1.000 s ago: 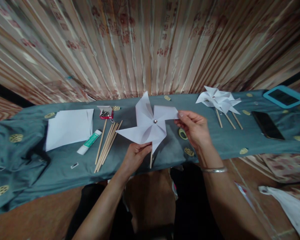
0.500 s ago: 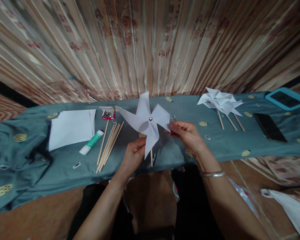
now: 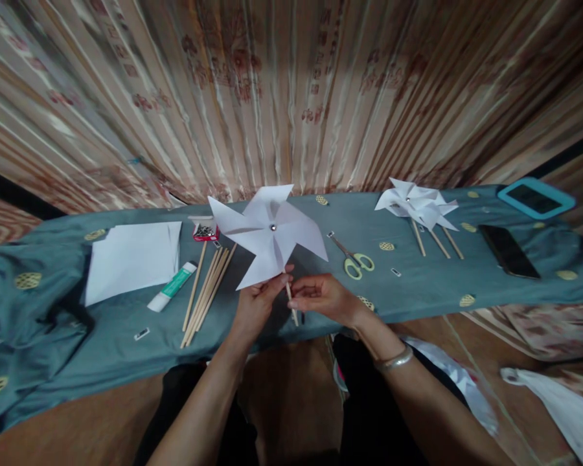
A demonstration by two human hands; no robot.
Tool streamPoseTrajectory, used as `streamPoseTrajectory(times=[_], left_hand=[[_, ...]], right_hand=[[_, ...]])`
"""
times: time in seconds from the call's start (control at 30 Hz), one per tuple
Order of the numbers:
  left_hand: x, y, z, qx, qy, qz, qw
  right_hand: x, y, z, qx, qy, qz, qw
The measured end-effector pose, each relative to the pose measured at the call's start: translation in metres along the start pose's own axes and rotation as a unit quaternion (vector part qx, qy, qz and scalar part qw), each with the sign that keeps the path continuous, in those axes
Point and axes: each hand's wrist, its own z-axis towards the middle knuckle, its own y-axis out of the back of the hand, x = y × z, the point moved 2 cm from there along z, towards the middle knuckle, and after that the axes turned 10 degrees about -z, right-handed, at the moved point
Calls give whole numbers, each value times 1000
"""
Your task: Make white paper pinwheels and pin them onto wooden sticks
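Observation:
A white paper pinwheel (image 3: pixel 282 243) with a silver pin at its centre is held up over the middle of the table. Its wooden stick (image 3: pixel 289 294) points down towards me. My left hand (image 3: pixel 258 301) is closed round the stick just under the paper blades, which partly cover the fingers. Lower on the same stick, my right hand (image 3: pixel 323 298) pinches it between thumb and fingers. Scissors (image 3: pixel 355 262) with yellow-green handles lie to the right of the pinwheel. Loose wooden sticks (image 3: pixel 208 291) lie to the left of my left hand.
On the left are a stack of white paper (image 3: pixel 131 262), a glue tube (image 3: pixel 172 287) and a red box of pins (image 3: pixel 205 230). Several finished pinwheels (image 3: pixel 418 204), a black phone (image 3: pixel 509 251) and a blue-framed device (image 3: pixel 537 198) lie right on the green tablecloth (image 3: pixel 432 285).
My right hand has let go of a paper blade and moved down-left onto the stick. The pinwheel has turned and shifted slightly left, and the scissors have come into view.

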Motion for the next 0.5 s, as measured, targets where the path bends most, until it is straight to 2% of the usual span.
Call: streamPoseTrajectory(times=[0.13,0.27,0.37,0.5], left_hand=[[2,-4,2,3,2,-4,1000],[3,-5,3,22,0,-3,1000],[5,-4,3,28,7,1,1000],[7,0,2,18,7,1,1000]], right_hand=[[2,1,-1,-22,35,-15,999],[7,17,-5,-73,57,-59,994],[12,39,-12,-143,65,-95,983],[19,84,-24,-247,75,-137,956]])
